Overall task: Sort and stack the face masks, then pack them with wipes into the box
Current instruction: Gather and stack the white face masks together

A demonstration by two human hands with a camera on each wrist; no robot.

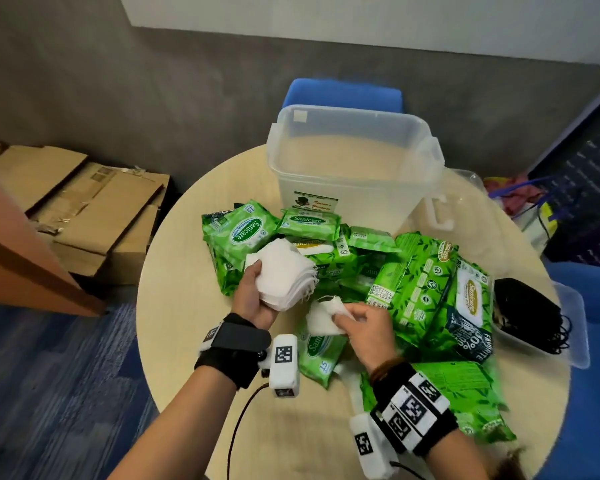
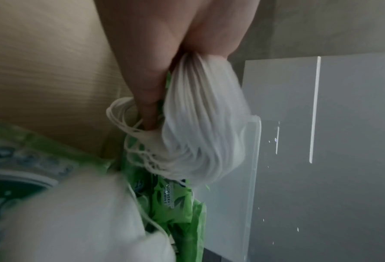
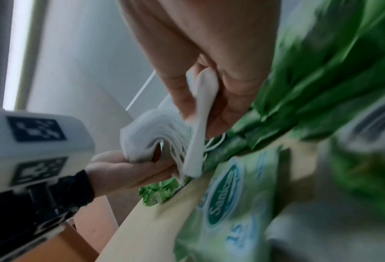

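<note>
The left hand (image 1: 253, 292) is gripping a white mask stack (image 1: 284, 275), fanned above its palm, in front of the box (image 1: 354, 161). The right hand (image 1: 364, 327) is pinching 1 white mask (image 1: 323, 318) between thumb and fingers, just right of the stack. Green wipes (image 1: 426, 282) are lying before the box; black masks (image 1: 530, 313) are sitting far right of it.

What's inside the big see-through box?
Nothing shows inside the clear box; only the table shows through its bottom. A label on its front wall covers a small patch, so that spot stays hidden.
</note>
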